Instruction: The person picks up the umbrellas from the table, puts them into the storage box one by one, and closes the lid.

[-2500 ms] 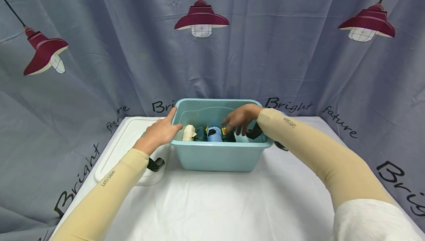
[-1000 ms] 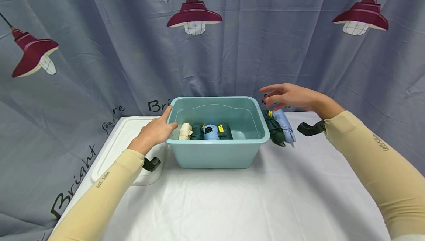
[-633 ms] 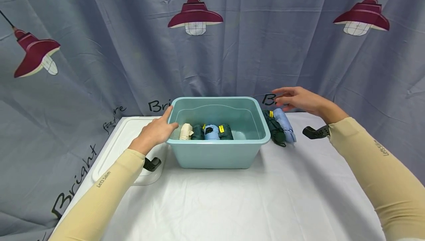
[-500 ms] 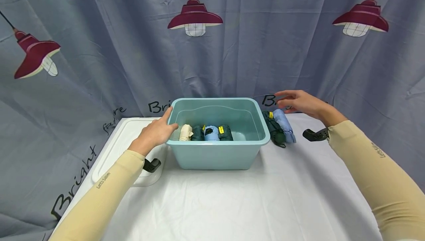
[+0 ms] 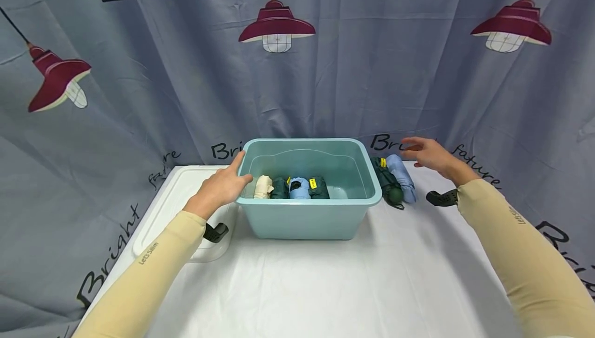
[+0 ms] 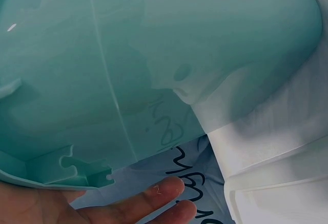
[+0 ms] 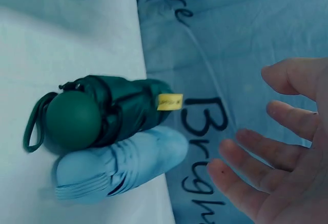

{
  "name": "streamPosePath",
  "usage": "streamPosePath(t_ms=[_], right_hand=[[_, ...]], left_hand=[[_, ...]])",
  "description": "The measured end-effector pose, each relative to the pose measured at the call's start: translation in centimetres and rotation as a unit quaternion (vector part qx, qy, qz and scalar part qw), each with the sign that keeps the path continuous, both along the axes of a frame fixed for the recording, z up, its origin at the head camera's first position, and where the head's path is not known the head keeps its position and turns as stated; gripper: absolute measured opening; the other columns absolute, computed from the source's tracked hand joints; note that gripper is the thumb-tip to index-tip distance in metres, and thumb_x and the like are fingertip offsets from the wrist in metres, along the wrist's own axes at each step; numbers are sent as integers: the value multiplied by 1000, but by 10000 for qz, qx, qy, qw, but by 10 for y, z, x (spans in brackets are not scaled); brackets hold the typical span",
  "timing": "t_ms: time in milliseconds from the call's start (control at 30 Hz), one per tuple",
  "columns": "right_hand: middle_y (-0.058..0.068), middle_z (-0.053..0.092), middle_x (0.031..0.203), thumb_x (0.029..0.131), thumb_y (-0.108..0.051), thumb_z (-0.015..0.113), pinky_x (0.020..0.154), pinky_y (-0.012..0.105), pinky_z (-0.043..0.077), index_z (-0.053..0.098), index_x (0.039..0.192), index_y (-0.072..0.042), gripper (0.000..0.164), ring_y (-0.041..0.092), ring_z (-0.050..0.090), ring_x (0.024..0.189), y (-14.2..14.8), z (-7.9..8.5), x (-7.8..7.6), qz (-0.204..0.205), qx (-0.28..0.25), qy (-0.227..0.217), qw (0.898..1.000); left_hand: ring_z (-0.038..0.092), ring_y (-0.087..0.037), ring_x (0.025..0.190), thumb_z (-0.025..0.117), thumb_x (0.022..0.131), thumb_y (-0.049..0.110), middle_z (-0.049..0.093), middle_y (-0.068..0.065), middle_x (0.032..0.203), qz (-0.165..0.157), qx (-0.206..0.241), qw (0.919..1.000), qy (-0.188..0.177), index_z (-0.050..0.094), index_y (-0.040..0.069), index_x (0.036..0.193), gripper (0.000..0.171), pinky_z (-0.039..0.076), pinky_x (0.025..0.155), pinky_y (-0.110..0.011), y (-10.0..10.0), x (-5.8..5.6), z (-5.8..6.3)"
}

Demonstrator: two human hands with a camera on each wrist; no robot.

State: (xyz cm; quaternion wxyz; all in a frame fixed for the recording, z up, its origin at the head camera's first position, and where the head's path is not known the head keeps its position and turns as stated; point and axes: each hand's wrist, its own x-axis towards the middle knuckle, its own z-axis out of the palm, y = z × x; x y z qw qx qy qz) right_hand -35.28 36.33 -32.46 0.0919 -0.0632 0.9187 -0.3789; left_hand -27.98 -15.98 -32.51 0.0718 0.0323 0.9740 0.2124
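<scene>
Umbrellas, two of them and folded, lie side by side on the bench (image 5: 297, 291), to the right of the box (image 5: 302, 220): a dark green umbrella (image 5: 388, 184) nearer to the box, and a blue umbrella (image 5: 402, 179) just beside it. We judge them rather light, with soft, slippery cloth around a stiff core, and not very fragile. We would take hold across the middle, where the cloth is wrapped; the round knob (image 7: 74, 120) of the green one looks smooth and could turn in the fingers.

The grip of the right hand (image 5: 434, 157) is released: its fingers are loosely bent and hold nothing. The left hand (image 5: 222, 185) touches the left rim of the box with relaxed fingers, without clasping.

From the head view we could think that the right fingers reach the blue umbrella, but the right wrist view shows them well apart. Only there do we see clearly the hand loop (image 7: 33, 126). The left wrist view shows straight fingers outside the box; it does not show the four rolls inside, among them a cream roll (image 5: 263, 187), which the head view gives us.
</scene>
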Motion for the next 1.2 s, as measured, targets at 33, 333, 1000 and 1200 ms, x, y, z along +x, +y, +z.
streamPosePath(t_ms=[33, 333, 1000, 1200], right_hand=[[31, 34, 155, 104, -34, 55, 105, 58, 44, 24, 159, -2, 71, 47, 41, 137, 0, -3, -1, -52, -11, -1, 10000], [34, 32, 156, 104, -31, 53, 105, 59, 43, 23, 159, -2, 70, 49, 42, 136, 8, -30, -11, -362, -28, -28, 9993], [38, 29, 154, 98, -18, 59, 106, 63, 40, 27, 157, 0, 70, 54, 40, 133, 11, -68, -34, -698, 289, 67, 9971], [40, 28, 152, 98, -16, 60, 107, 64, 38, 25, 157, 2, 72, 55, 39, 133, 14, -78, -37, -724, 318, -23, 9969]], left_hand=[[54, -41, 130, 37, 98, 51, 44, -22, 154, 5, -1, 10000, 20, -9, 36, 162, 80, 44, 95, -61, -1, 0, -1], [61, -34, 109, 38, 97, 52, 52, -18, 148, 16, -15, 9999, 130, -6, 37, 162, 80, 47, 82, -53, 0, -4, -1], [60, -35, 110, 38, 97, 53, 48, -19, 152, 142, -21, 9999, 83, -7, 39, 162, 80, 46, 86, -55, -2, -5, -2], [61, -35, 110, 39, 97, 51, 48, -19, 151, 165, -4, 9998, 69, -6, 38, 162, 79, 47, 86, -55, -2, -4, -3]])
